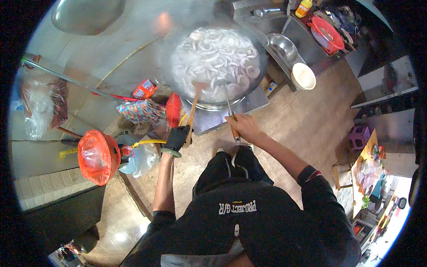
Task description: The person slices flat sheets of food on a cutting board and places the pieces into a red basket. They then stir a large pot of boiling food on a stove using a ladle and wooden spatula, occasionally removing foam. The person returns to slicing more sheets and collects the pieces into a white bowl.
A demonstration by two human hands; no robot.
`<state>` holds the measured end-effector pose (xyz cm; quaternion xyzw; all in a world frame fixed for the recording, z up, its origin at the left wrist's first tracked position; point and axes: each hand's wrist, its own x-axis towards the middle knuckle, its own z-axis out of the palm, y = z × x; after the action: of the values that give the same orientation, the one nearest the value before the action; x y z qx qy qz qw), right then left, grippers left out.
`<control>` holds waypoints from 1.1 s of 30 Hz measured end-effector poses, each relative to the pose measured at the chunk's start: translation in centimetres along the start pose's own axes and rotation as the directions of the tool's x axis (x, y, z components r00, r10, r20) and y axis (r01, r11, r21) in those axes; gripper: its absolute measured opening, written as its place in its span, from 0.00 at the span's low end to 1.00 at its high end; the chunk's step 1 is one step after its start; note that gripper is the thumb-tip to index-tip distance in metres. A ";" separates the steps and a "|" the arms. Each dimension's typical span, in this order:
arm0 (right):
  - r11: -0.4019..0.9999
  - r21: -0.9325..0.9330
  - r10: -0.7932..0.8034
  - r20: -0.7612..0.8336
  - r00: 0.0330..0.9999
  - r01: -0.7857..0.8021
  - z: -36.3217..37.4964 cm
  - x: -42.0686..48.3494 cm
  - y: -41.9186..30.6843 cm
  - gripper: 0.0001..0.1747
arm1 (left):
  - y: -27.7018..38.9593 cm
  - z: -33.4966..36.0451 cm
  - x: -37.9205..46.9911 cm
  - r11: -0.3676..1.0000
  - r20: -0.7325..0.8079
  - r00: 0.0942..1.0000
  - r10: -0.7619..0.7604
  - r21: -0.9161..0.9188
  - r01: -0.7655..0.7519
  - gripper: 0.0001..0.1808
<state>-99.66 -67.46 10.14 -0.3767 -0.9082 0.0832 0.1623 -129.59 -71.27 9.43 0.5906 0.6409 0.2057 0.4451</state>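
Observation:
A large wok [213,106] stands before me, filled with steaming, foamy liquid and many pale curled pieces of food [217,56]. My left hand [178,137], in a black glove with a green bangle at the wrist, grips a wooden spatula [193,108], whose blade rests at the wok's near edge. My bare right hand [245,127] is closed around the wooden handle of a metal utensil [229,103]. Its shaft reaches into the wok to the right of the spatula, and its head is hidden in the liquid.
Right of the wok are a steel bowl [283,46], a cream bowl [303,76] and a red basket [328,35]. At left are a red-bag-lined bin [99,157], a yellow hose [148,142] and a patterned bundle [140,111]. A metal lid [87,15] lies upper left.

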 end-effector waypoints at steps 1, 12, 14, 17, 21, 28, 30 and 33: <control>1.000 0.022 0.011 -0.007 1.000 -0.011 -0.1 0.1 0.1 0.25 | -0.1 0.5 0.1 0.995 -0.014 0.999 -0.049 -0.086 0.048 0.23; 0.902 0.416 0.173 -0.096 0.980 -0.119 -1.7 -4.1 1.3 0.32 | -1.0 5.4 1.3 0.782 0.028 0.997 -0.065 -0.620 0.068 0.16; 0.866 0.486 0.224 -0.169 0.960 -0.117 -2.5 -6.8 2.4 0.30 | -2.5 5.5 1.1 0.875 0.006 1.000 -0.024 -0.484 0.024 0.15; 0.785 0.540 0.404 -0.073 0.912 -0.304 -4.2 -12.4 4.6 0.27 | -5.2 5.9 -0.7 0.903 -0.176 0.979 -0.105 -0.429 0.019 0.15; 0.688 0.492 0.632 -0.042 0.774 -0.534 -6.3 -22.1 8.2 0.11 | -6.7 7.8 -4.4 0.835 -0.329 0.785 -0.525 -0.376 0.401 0.21; 0.358 0.422 0.902 0.072 0.425 -0.833 -10.6 -36.1 14.8 0.17 | -0.8 22.6 -6.4 0.620 0.216 0.774 -0.595 -0.488 0.614 0.21; 0.317 0.400 0.927 0.060 0.370 -0.860 -11.8 -38.5 16.5 0.17 | 3.4 27.0 -4.2 0.696 0.265 0.785 -0.560 -0.364 0.619 0.19; 0.344 0.359 0.930 -0.001 0.368 -0.868 -12.8 -40.5 19.4 0.15 | 10.7 31.6 -0.2 0.777 0.315 0.881 -0.354 -0.425 0.464 0.12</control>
<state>-55.44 -82.29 7.38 -0.7924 -0.5010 0.2554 0.2362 -97.78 -77.43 1.52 0.3231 0.6284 0.1928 0.6809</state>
